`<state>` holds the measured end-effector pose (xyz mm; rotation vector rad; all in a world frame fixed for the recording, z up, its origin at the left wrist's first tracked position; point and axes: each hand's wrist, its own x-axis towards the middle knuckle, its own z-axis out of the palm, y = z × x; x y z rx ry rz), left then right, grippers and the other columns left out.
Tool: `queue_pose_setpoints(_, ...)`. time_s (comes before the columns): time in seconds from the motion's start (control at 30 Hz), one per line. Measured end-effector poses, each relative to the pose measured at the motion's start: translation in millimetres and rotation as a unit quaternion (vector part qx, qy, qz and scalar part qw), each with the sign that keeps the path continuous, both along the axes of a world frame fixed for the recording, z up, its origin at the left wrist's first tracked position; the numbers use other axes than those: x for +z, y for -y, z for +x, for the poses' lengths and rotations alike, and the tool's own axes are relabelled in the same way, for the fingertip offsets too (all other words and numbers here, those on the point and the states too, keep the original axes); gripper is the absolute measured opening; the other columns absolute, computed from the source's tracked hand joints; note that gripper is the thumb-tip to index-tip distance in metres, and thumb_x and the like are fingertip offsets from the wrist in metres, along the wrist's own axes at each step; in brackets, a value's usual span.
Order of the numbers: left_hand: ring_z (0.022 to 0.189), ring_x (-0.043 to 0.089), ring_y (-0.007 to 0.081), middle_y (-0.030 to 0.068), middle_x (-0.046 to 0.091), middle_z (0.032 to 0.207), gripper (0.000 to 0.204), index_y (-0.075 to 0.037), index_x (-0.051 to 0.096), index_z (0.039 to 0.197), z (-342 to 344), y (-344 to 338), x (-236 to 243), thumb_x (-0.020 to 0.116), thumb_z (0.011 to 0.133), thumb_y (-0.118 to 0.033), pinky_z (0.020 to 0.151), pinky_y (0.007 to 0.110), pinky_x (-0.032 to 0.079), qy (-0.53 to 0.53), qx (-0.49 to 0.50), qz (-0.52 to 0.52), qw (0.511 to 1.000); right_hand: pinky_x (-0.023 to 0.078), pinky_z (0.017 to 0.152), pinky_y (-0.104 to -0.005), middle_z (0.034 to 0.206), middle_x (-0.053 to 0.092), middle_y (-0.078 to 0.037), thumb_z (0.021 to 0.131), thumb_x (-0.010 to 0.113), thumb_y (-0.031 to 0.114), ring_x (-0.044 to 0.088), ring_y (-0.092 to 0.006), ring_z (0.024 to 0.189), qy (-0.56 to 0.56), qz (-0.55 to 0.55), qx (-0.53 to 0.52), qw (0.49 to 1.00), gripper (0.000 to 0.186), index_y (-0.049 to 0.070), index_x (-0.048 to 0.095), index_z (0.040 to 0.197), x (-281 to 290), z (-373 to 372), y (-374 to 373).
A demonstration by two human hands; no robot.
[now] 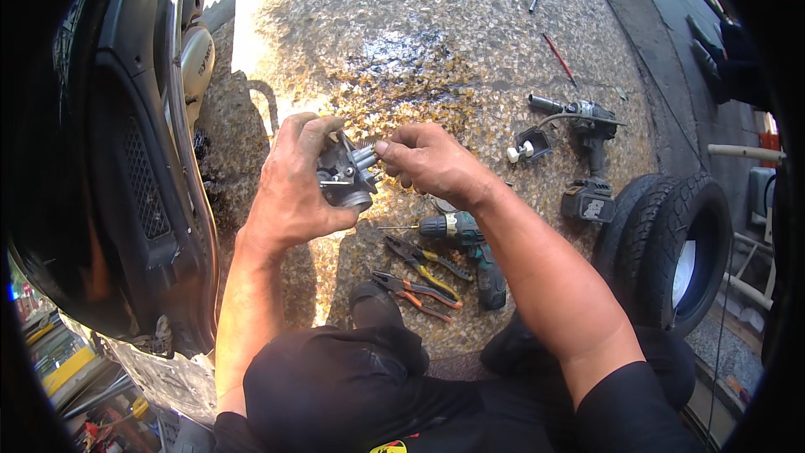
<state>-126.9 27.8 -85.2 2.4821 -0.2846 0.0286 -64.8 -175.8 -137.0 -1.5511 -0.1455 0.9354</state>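
Observation:
Above the speckled floor, my left hand [293,180] grips a grey metal carburetor [356,195], fingers over its top and thumb beneath. My right hand [432,161] comes in from the other side. Its thumb and forefinger are pinched together by the ribbed, pale fittings on the carburetor's right edge. Whatever lies between those fingertips is too small and covered to name. Much of the carburetor's left side is hidden behind my left palm.
A black scooter [138,159] stands at left. Below my hands lie a teal drill [457,228], yellow-handled pliers [436,281] and orange-handled pliers [412,288]. Rightward are an impact wrench [594,130], a small black part with white knobs [527,149], and tyres [704,243]. A wet stain [402,59] lies ahead.

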Motion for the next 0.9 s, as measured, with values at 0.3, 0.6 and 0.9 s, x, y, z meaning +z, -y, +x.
queue_pose_setpoints(0.3,0.106,0.056,0.0357,0.0187,0.051,0.118,0.082,-0.004,0.054,0.127,0,2,0,0.080,0.051,-0.017,0.093,0.043,0.049,-0.002,0.001,0.005,1.000,0.049,0.064,-0.0314,0.079,0.065,-0.004,0.087,0.070,0.022,0.056,-0.0120,0.071,0.044,-0.021,-0.006,0.999,0.025,-0.001,0.068,0.095,1,-1,3)
queue_pose_setpoints(0.6,0.105,0.057,0.0352,0.0184,0.052,0.116,0.082,-0.003,0.054,0.127,-1,4,-1,0.080,0.050,-0.016,0.092,0.042,0.050,-0.016,-0.004,-0.008,1.000,0.050,0.071,-0.0312,0.085,0.067,-0.007,0.086,0.071,0.017,0.059,-0.0127,0.078,0.036,-0.006,-0.034,0.999,0.021,-0.001,0.069,0.096,5,-4,7)
queue_pose_setpoints(0.9,0.106,0.059,0.0311,0.0164,0.052,0.119,0.082,-0.002,0.053,0.126,-1,9,-1,0.083,0.052,-0.018,0.094,0.039,0.050,-0.033,-0.014,0.018,0.999,0.042,0.055,-0.0252,0.077,0.059,0.000,0.094,0.066,0.021,0.052,-0.0076,0.066,-0.018,0.014,-0.032,0.999,0.019,0.002,0.064,0.095,-4,-11,7)
